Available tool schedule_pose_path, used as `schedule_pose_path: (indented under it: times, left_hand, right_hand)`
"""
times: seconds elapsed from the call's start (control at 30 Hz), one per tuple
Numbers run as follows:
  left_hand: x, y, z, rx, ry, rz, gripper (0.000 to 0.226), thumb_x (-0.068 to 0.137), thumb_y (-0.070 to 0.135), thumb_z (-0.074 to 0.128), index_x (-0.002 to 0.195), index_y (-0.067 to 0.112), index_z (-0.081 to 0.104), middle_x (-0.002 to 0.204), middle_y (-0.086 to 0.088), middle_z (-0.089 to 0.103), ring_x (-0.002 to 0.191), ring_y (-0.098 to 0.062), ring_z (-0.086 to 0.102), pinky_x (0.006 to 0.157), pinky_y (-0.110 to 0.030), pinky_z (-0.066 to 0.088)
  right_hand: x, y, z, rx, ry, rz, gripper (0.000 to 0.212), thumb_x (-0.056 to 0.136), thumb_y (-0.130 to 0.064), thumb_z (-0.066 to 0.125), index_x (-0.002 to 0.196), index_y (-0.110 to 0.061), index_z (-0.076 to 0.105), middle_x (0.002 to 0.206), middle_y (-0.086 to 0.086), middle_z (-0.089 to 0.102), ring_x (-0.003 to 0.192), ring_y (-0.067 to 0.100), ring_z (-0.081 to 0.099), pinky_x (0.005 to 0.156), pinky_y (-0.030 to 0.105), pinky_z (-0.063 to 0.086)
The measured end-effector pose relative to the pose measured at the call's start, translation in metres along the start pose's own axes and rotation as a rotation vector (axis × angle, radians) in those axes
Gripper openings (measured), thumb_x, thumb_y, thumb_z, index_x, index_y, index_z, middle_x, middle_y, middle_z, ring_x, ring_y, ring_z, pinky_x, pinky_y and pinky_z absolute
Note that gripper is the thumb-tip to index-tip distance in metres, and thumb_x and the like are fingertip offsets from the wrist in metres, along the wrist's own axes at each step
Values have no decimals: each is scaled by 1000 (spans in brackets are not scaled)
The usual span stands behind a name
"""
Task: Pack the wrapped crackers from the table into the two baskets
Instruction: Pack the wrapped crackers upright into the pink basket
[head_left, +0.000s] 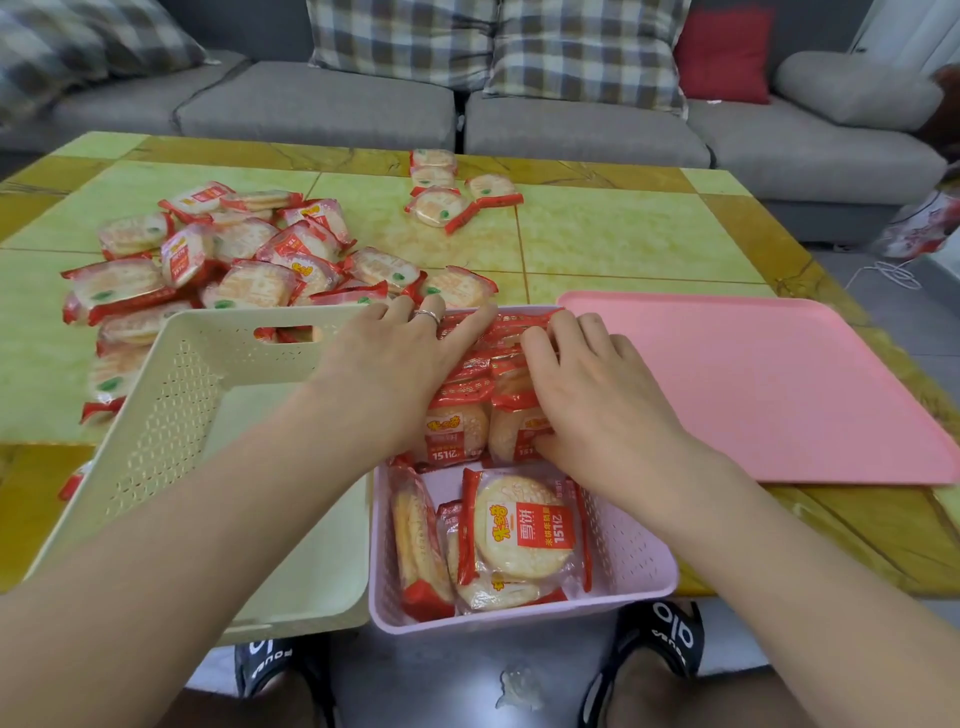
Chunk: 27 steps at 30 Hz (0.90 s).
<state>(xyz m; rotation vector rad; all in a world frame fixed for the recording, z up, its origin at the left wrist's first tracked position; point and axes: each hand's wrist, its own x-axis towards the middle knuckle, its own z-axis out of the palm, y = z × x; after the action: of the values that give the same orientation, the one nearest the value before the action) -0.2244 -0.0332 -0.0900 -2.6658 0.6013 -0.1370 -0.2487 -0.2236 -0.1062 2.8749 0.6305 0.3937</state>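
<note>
A pink basket (631, 564) stands at the table's near edge, holding upright rows of red-and-clear wrapped crackers (457, 421) and a few loose packs (524, 530) at its near end. My left hand (400, 364) and my right hand (587, 384) both press on the stacked row inside it, fingers spread over the wrappers. To its left stands a cream basket (171, 415), which looks empty. A big heap of wrapped crackers (234, 260) lies on the table beyond the cream basket. A small cluster of crackers (452, 189) lies at the far middle.
A pink lid (769, 384) lies flat on the table to the right of the pink basket. A grey sofa (322, 104) with checked cushions runs behind the green-and-yellow table (623, 234). My sandalled feet show below the table edge.
</note>
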Motion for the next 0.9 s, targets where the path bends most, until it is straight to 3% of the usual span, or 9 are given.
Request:
schedule_pose_path:
  times: [0.1,0.2,0.37,0.47,0.57,0.63,0.73,0.8,0.9]
  left_hand:
    - [0,2,1,24,6,-8,148,58,64,84,154,29,-23,155,-14,32,134,-30,43,106,-37,40]
    - [-1,1,0,-14,2,1,145,60,63,83,153,31,-23,160,-15,23,141,-31,35,114,-39,34]
    - [-5,-14,-8,-330,-130,4,149,51,64,85,152,40,-23,164,-6,5,149,-31,18,120,-43,24]
    - [-9,-21,-9,-434,-140,-9,143,54,60,85,150,45,-20,163,-5,10,146,-31,21,117,-45,28]
    - [-11,-17,-5,-351,-72,-21,137,60,60,84,153,40,-15,159,-5,22,142,-28,28,115,-42,30]
    - [-12,-14,-5,-306,-54,-27,133,65,58,82,153,39,-16,160,-6,21,144,-29,26,117,-41,27]
    - [-16,-16,-10,-346,-48,-2,128,65,57,81,153,40,-10,158,-6,18,144,-28,21,118,-43,23]
    - [-23,-21,-20,-531,-19,23,109,64,51,82,148,40,15,143,1,28,129,-22,28,110,-40,31]
    - [-35,-27,-33,-654,47,109,48,66,50,68,109,40,50,113,12,41,104,-14,32,87,-34,30]
  right_hand:
    - [-1,-2,3,-32,-3,1,62,52,-13,76,108,-9,48,104,14,53,98,36,49,76,43,41]
    - [-2,-1,0,-14,-30,-4,62,54,-17,75,110,-9,49,106,15,53,100,36,48,82,44,43]
    - [-5,2,-15,61,5,-22,62,64,-36,72,116,-10,50,113,11,51,106,34,47,89,44,42]
    - [-4,-1,-18,71,9,-31,56,68,-40,65,114,-11,51,112,10,51,105,33,46,89,42,40]
    - [-3,-3,-13,51,-31,-10,53,65,-29,71,111,-12,51,110,11,51,103,33,46,86,42,39]
    - [-3,-2,-12,47,-51,7,55,63,-24,74,112,-13,51,111,11,50,103,33,46,86,42,40]
    - [-6,-1,-20,101,-76,-20,58,68,-32,70,119,-13,51,115,8,48,109,31,44,91,41,40]
    - [-10,2,-33,193,-55,-36,52,73,-35,69,118,-15,52,115,4,48,108,28,43,89,41,43]
    - [-16,5,-52,424,-137,-67,20,83,-31,63,100,-22,58,97,-8,56,92,14,52,76,36,49]
